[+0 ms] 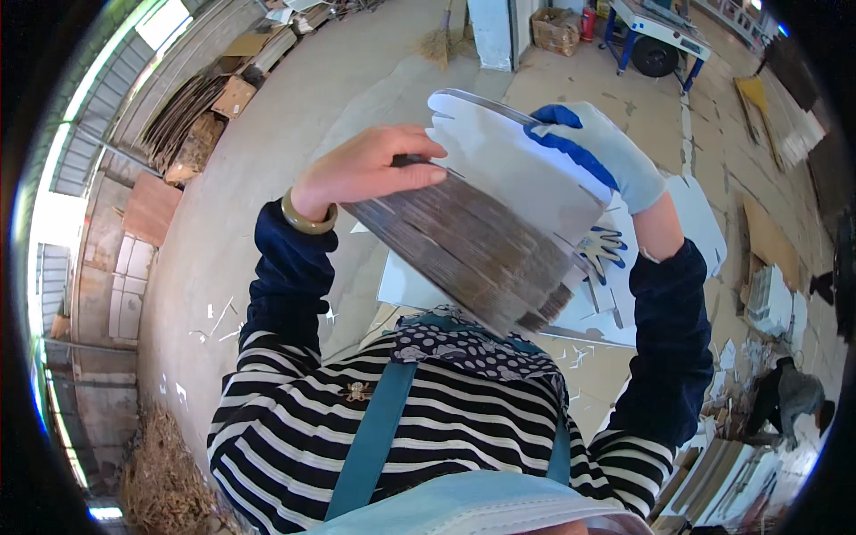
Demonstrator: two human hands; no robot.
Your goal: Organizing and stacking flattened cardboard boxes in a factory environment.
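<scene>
A thick stack of white die-cut cardboard sheets is held up in front of my chest. It is tilted, with its layered grey-brown edges facing me. My left hand, bare with a bangle at the wrist, grips the stack's left end, its thumb lying along the near edge. My right hand, in a white glove with blue-coated fingers, is closed over the far right edge of the stack. Below, an empty blue-and-white glove lies on more white cardboard sheets, partly hidden by the stack.
A person bends among stacked boards at the lower right. A wheeled cart, a carton and a broom stand farther off. Stacked cardboard lines the left wall; paper scraps litter the floor.
</scene>
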